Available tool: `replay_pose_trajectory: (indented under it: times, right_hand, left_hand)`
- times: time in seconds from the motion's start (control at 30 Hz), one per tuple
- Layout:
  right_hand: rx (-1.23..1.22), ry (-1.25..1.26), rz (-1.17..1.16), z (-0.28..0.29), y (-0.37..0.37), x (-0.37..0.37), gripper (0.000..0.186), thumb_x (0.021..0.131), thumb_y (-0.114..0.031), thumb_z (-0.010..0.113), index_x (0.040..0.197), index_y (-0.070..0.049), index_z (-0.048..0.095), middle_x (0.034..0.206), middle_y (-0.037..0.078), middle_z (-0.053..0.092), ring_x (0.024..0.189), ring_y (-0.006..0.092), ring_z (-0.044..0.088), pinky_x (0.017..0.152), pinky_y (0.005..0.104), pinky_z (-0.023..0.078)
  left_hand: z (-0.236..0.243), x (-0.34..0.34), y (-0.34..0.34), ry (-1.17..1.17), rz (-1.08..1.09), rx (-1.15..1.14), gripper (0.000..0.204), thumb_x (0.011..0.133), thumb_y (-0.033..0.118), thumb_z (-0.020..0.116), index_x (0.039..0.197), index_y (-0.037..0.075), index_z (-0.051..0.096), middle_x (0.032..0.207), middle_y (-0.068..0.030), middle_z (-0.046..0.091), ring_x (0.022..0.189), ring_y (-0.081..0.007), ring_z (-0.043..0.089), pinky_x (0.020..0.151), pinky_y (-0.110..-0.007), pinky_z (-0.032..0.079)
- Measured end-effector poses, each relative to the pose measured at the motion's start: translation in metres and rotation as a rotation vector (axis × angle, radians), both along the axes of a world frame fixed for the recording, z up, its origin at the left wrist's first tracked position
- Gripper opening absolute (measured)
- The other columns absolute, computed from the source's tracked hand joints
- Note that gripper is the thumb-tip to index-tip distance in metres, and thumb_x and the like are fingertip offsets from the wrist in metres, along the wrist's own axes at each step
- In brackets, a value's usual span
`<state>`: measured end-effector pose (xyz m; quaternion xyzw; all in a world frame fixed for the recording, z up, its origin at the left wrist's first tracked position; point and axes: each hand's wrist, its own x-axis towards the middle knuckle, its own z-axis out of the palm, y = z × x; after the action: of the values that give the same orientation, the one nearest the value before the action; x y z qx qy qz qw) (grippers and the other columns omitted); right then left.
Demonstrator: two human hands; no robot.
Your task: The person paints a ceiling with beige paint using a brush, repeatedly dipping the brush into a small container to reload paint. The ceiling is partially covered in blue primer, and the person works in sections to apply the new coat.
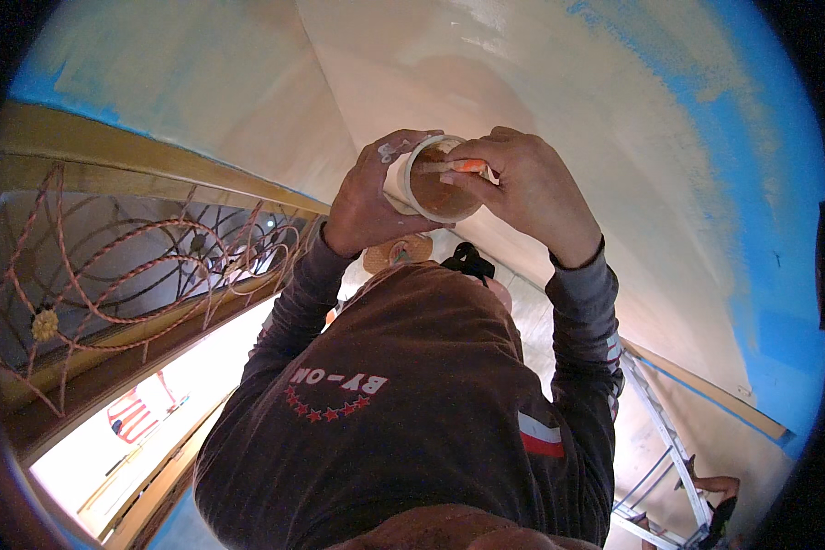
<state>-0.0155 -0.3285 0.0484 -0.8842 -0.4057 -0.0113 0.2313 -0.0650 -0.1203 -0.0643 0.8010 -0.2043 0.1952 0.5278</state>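
Observation:
My left hand (367, 188) is wrapped round the side of a pale round tub (397, 183) and has whitish smears on its fingers. The tub tilts so that its brownish inside (440, 200) shows. Over its rim, my right hand (536, 188) pinches a small orange-handled tool (470, 166), whose narrow tip reaches into the tub. Whether the tip is bristle or blade is too small to tell. Both hands are raised in front of my chest, close to the wall.
Ahead stands a wall (559, 101) patched in beige and blue. On the left runs a wooden-framed opening with twisted metal scrollwork (147, 266). At lower right are a metal ladder (660, 417) and another person's arm (717, 483).

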Motion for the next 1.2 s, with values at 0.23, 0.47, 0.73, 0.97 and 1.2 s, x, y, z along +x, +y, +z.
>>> replay_pose_trajectory:
  times: [0.23,0.47,0.73,0.97,1.2]
  right_hand:
    - [0.039,0.069,-0.062,-0.003,-0.005,-0.001,0.026,0.086,-0.031,0.071,0.097,-0.007,0.073,0.08,0.014,0.066,0.079,0.0327,0.065,0.071,0.0437,0.053]
    - [0.652,0.239,-0.308,-0.015,-0.014,-0.004,0.014,0.09,-0.013,0.072,0.096,0.0,0.074,0.081,0.01,0.071,0.065,0.0147,0.066,0.059,0.0264,0.051]
    - [1.071,0.186,-0.371,0.013,0.004,0.002,0.02,0.097,-0.013,0.067,0.101,0.006,0.07,0.089,0.01,0.072,0.077,0.0141,0.069,0.068,0.0258,0.054]
    - [1.266,-0.139,-0.291,0.031,0.033,0.022,0.022,0.098,-0.014,0.066,0.106,0.006,0.07,0.088,0.012,0.072,0.076,0.0139,0.069,0.066,0.0241,0.053]
    - [1.161,-0.344,-0.282,0.031,0.05,0.046,0.023,0.097,-0.014,0.068,0.11,0.005,0.07,0.09,0.013,0.073,0.082,0.0168,0.072,0.07,0.0244,0.056]
  left_hand:
    - [0.013,0.002,-0.005,0.005,0.012,0.082,0.095,0.057,0.032,0.097,0.136,0.008,0.051,0.131,-0.0136,0.058,0.122,-0.0316,0.056,0.101,-0.042,0.047]
    - [0.018,0.01,-0.002,0.028,0.206,0.089,0.094,0.059,0.033,0.097,0.134,0.005,0.049,0.133,-0.0157,0.058,0.122,-0.0289,0.06,0.104,-0.042,0.048]
    - [0.069,0.045,0.015,-0.222,0.468,0.113,0.095,0.061,0.041,0.095,0.13,-0.001,0.046,0.119,-0.0188,0.065,0.104,-0.0291,0.068,0.088,-0.039,0.057]
    - [0.107,0.063,0.02,-0.282,0.509,0.063,0.092,0.062,0.039,0.095,0.13,0.0,0.047,0.118,-0.0195,0.066,0.105,-0.028,0.069,0.087,-0.038,0.058]
    - [0.112,0.079,0.022,-0.326,0.503,0.07,0.095,0.062,0.045,0.094,0.129,-0.003,0.047,0.112,-0.0207,0.068,0.1,-0.0297,0.071,0.083,-0.037,0.059]
